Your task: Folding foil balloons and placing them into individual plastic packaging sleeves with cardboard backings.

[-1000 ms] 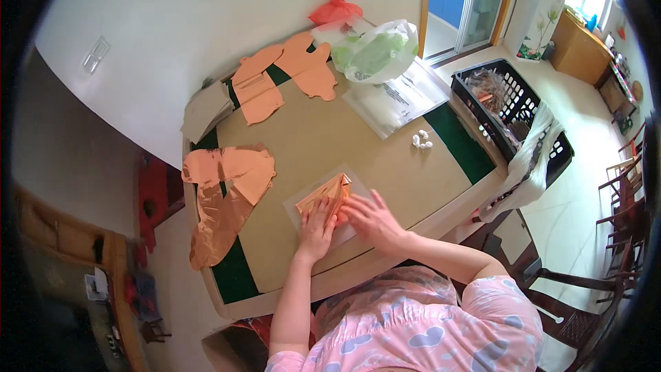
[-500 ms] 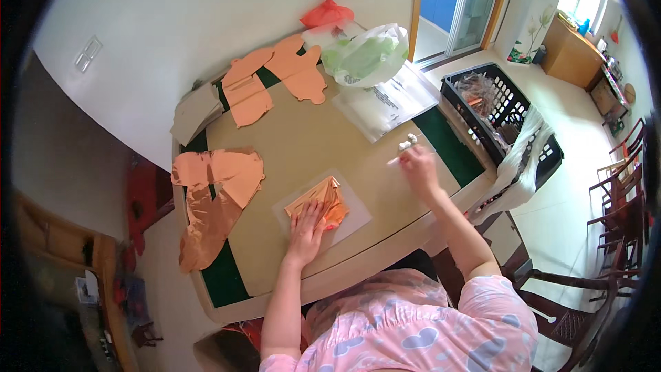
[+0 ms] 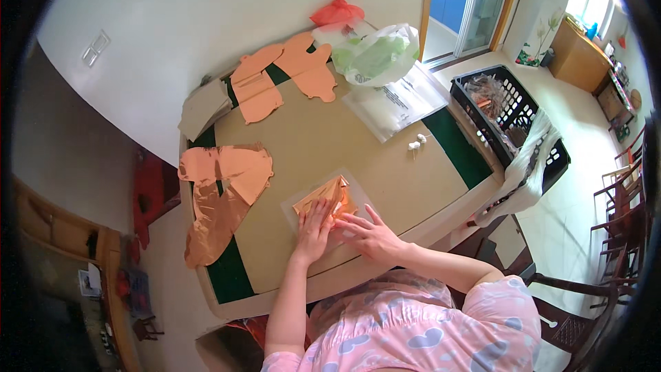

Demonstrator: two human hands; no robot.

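Observation:
A shiny copper-coloured foil piece (image 3: 338,191), folded and crinkled, lies on a pale translucent sheet (image 3: 292,201) near the table's front edge. My left hand (image 3: 313,234) presses flat on the foil's left part, its fingers stretched out. From the right, my right hand (image 3: 375,241) reaches over the sheet with fingers extended and thumb spread. Its fingertips touch the foil's lower right edge, next to my left fingers. I see nothing gripped in either hand. Small white lumps (image 3: 417,142) sit on the table, to the right of and beyond my right hand.
Flat copper-coloured cutouts (image 3: 256,93) and a larger foil cutout (image 3: 234,179) lie at the left and back. Grey-brown sheets (image 3: 205,107), a white-green plastic bag (image 3: 375,55), a clear bag (image 3: 406,105) and a red bag (image 3: 337,10) surround them. A black basket (image 3: 509,96) stands at the right.
My right hand has moved from beside the white lumps, left and toward me, onto the foil. My left hand stays on the foil. The whole view has shifted slightly.

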